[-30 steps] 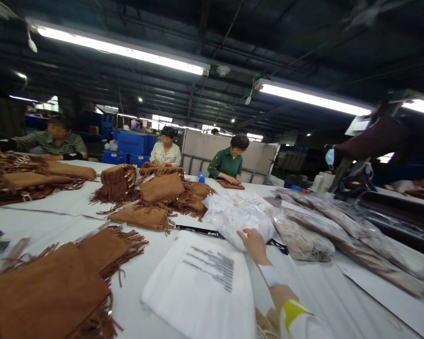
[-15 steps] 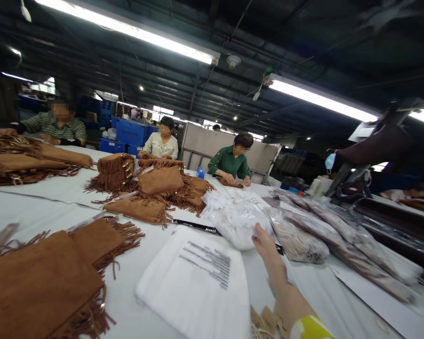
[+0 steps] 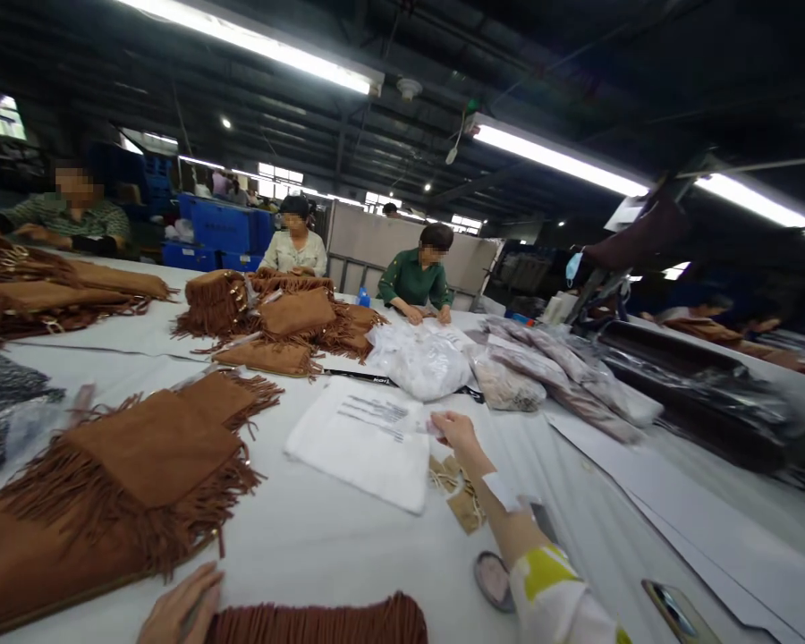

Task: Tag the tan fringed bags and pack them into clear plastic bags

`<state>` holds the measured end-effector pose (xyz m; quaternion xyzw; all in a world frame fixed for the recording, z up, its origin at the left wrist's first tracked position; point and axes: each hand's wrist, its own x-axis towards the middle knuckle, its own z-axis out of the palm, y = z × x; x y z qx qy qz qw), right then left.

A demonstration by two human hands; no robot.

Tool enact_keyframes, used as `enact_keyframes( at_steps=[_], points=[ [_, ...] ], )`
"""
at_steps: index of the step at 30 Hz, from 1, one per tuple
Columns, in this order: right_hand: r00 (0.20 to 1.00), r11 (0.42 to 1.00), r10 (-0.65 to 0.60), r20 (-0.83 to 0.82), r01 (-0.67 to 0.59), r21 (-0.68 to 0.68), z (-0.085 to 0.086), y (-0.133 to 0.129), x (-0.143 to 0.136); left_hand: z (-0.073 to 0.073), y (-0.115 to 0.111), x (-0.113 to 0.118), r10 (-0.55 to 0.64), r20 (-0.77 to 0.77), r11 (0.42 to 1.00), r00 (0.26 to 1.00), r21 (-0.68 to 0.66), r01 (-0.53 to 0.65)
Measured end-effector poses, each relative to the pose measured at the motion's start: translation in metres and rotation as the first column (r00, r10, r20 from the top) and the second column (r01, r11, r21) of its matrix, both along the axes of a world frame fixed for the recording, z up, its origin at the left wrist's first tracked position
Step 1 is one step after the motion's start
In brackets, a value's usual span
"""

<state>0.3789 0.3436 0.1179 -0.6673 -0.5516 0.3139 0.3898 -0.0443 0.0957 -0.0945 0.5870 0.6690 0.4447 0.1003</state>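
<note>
My right hand (image 3: 457, 436) reaches over the table, its fingertips pinching a small translucent packet (image 3: 433, 427). That packet is just off the right edge of a stack of white printed bags (image 3: 359, 452). At the bottom edge, my left hand (image 3: 182, 606) grips the left end of a brown fringed bag (image 3: 318, 623), which is partly cut off by the frame. Beyond my right hand sits a clear plastic bag filled with white packets (image 3: 429, 362). Tan tags with strings (image 3: 466, 510) lie beneath my right forearm.
Brown fringed bags (image 3: 154, 438) are piled at left, with more (image 3: 299, 313) farther back. Plastic-wrapped goods (image 3: 563, 367) lie at right. A round dish (image 3: 493, 580) and a phone (image 3: 677, 608) are near my right arm. Several people work around the tables.
My right hand has drawn back from the plastic bag, now with a small packet. The view has tilted down, bringing my left hand and the near fringed bag into sight.
</note>
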Motion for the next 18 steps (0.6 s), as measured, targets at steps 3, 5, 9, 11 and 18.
enact_keyframes(
  at_steps=[3, 5, 9, 11, 18],
  points=[
    [0.986, 0.992, 0.118, -0.114, -0.123, -0.035, -0.008, -0.056, -0.015, 0.014, -0.012, -0.003, 0.112, 0.154, 0.987, 0.982, -0.130, -0.092],
    [0.970, 0.983, 0.172, -0.174, -0.181, -0.038, -0.016, -0.095, -0.020, 0.032, -0.032, 0.000, 0.176, 0.244, 0.973, 0.953, -0.188, -0.132],
    [0.958, 0.980, 0.186, -0.220, -0.196, -0.026, -0.025, -0.164, -0.025, 0.066, -0.083, 0.017, 0.231, 0.423, 0.956, 0.876, -0.266, -0.124],
    [0.963, 0.985, 0.163, -0.212, -0.170, -0.015, -0.026, -0.192, -0.028, 0.078, -0.105, 0.028, 0.257, 0.487, 0.950, 0.835, -0.286, -0.125],
    [0.906, 0.806, 0.315, 0.281, -0.412, 0.424, -0.022, -0.287, -0.078, 0.134, -0.132, 0.099, 0.142, 0.965, 0.938, 0.222, -0.203, 0.281]
  ],
)
